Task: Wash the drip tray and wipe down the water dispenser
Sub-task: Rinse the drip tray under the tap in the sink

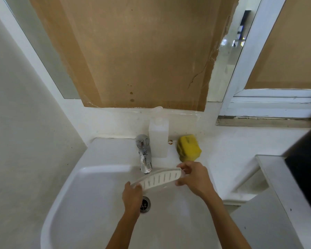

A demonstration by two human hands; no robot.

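Two hands hold the drip tray (160,178) over the sink (90,194), just under and in front of the tap (144,155). The left hand (132,196) grips the tray's near-left end, fingers curled over its edge; the right hand (192,177) pinches the far-right end between thumb and fingertips. The tray is tilted, slotted face toward the person, above the drain (145,204).

No water can be seen running from the tap. The main risk seems to be slipping: the tray is thin, smooth plastic held only at its ends, and once wet or soapy the right hand's light pinch may fail, dropping it into the basin. Its far edge sits close to the spout, so a careless lift could knock against it. Opening the tap means freeing one hand, leaving a single grip on a long piece. A hard jet on the tilted face could also spray toward the tabletop (223,151), where the sponge (188,147) and white bottle (158,139) stand.
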